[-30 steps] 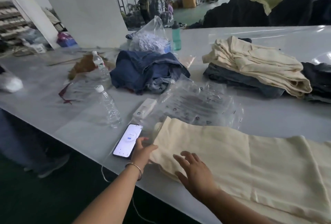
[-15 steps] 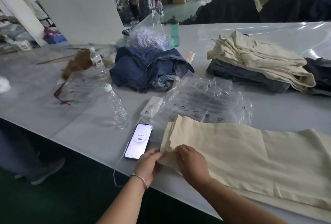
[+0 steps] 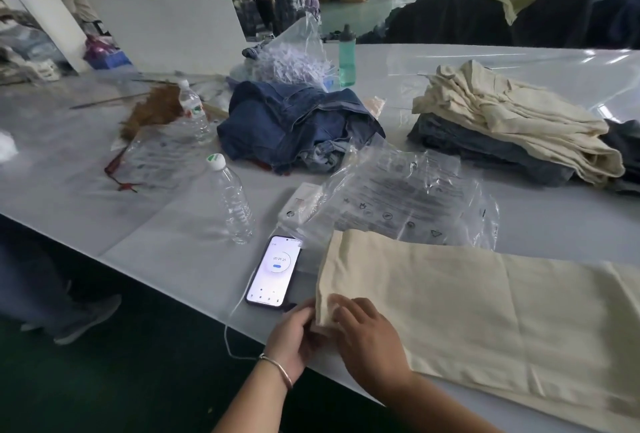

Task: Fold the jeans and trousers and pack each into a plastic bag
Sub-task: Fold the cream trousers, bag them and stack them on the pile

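Cream trousers [image 3: 478, 301] lie flat along the near edge of the white table [image 3: 86, 197]. At their near left corner, the leg hem, my left hand [image 3: 294, 339] pinches the cloth from the left. My right hand [image 3: 367, 339] grips the same corner from above. Just behind the trousers rests a clear printed plastic bag [image 3: 401, 197]. A crumpled heap of blue jeans [image 3: 294, 127] sits at mid table. On the right, folded cream trousers [image 3: 512, 121] top a pile of dark jeans [image 3: 485, 152].
A phone [image 3: 273, 271] with a timer lies left of the trousers, cable hanging off the edge. Two clear water bottles [image 3: 232, 200] [image 3: 194, 110], a green bottle [image 3: 346, 55], a bag of white tags [image 3: 294, 55] and a white box [image 3: 301, 204] stand around. People stand behind the table.
My right hand moved from lying flat on the trousers to their left corner. Both hands closed on the hem corner. The view shifted left and a little closer.
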Demonstrator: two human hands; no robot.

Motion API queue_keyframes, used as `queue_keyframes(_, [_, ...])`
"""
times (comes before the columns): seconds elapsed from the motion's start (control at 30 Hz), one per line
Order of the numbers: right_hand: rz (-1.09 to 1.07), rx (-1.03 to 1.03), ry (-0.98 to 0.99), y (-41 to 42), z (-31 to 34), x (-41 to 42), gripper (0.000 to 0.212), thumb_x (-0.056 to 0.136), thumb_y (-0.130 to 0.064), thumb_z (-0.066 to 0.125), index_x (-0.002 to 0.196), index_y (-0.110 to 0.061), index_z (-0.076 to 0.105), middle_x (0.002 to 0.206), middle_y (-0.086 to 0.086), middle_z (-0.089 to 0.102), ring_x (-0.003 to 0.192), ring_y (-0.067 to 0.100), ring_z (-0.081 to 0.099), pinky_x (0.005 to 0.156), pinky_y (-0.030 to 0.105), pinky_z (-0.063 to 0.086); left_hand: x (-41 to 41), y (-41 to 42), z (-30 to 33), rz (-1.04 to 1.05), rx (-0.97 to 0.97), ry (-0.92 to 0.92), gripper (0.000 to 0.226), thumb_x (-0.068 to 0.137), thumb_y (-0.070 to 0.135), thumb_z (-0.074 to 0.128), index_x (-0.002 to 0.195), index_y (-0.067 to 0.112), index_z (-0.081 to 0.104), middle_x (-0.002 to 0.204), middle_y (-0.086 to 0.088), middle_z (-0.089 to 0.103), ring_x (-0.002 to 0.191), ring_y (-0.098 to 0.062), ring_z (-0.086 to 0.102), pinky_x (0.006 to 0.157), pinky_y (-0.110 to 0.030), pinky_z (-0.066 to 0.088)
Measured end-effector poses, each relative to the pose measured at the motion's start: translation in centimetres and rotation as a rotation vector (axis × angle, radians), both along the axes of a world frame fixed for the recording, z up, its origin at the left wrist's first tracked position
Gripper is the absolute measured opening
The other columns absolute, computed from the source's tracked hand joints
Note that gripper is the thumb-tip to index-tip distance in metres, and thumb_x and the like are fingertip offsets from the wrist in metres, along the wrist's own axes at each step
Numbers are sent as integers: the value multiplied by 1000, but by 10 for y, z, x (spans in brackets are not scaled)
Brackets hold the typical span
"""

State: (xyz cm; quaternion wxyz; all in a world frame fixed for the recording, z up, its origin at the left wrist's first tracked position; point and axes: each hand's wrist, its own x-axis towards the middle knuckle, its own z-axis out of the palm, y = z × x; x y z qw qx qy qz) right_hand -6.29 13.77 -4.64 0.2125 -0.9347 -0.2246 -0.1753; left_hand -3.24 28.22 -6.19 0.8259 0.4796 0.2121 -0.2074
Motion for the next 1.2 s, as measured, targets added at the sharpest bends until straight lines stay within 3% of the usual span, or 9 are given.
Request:
queue_keyframes(0.3, [-15,-138,84,-5,3,5,52,59,-25,80,110,-24,68,110,-5,67,67,12,66,41,22,43,3,-2,-1,37,-25,-12,30,88,27,62,104,4,73,106,-19,69,96,-30,64,83,-38,47])
queue_keyframes(0.47, [-47,255,197,-19,20,35,22,90,-43,53,89,-26,66,90,-11,65,69,9,60,59,26,49,3,0,-1,-49,337,-197,28,79,0,66,103,13,73,88,-8,75,73,-16,68,66,-26,51])
queue_keyframes(0.6, [-311,175,440,-41,30,118,53,82,-9,58,132,-26,54,141,-3,48,127,20,45,101,31,40,2,-3,1,-231,678,-376,61,62,18,63,122,28,65,88,22,72,88,0,67,81,-18,51])
queue_keyframes(0.67, [-263,161,633,-47,35,148,68,75,0,56,136,-30,49,151,-2,34,138,23,28,112,39,30,0,-5,5,-339,781,-458,65,59,22,58,120,45,61,65,25,63,68,5,60,69,-12,47])
queue_keyframes(0.77, [-221,291,841,-49,42,168,37,57,-5,58,89,-22,67,105,2,59,102,20,50,88,32,44,2,-6,9,-451,903,-508,67,58,30,54,108,73,48,49,9,46,46,0,40,52,-11,36])
queue_keyframes(0.87, [-128,360,983,-53,54,176,17,56,3,59,63,-13,58,67,5,50,69,19,46,61,26,35,6,-4,14,-483,937,-538,66,60,30,53,119,59,53,57,2,55,47,1,42,53,-10,36])
queue_keyframes(1.0, [-32,9,1047,-71,65,189,16,66,2,73,71,-11,65,76,7,55,77,19,49,68,26,36,14,2,23,-479,933,-472,44,60,30,53,101,30,69,72,0,67,63,-11,56,63,-24,47])
queue_keyframes(1.1, [-11,55,1149,-79,74,197,36,62,-10,82,95,0,70,80,9,53,68,16,44,59,28,30,18,4,30,-467,839,-397,32,57,26,53,83,17,69,73,5,65,64,-6,54,62,-21,44])
queue_keyframes(1.2, [64,145,1150,-76,81,209,17,74,-12,78,82,0,68,67,6,51,58,15,40,53,26,27,18,3,36,-428,802,-415,17,60,21,52,69,20,66,63,13,59,58,0,50,55,-15,39])
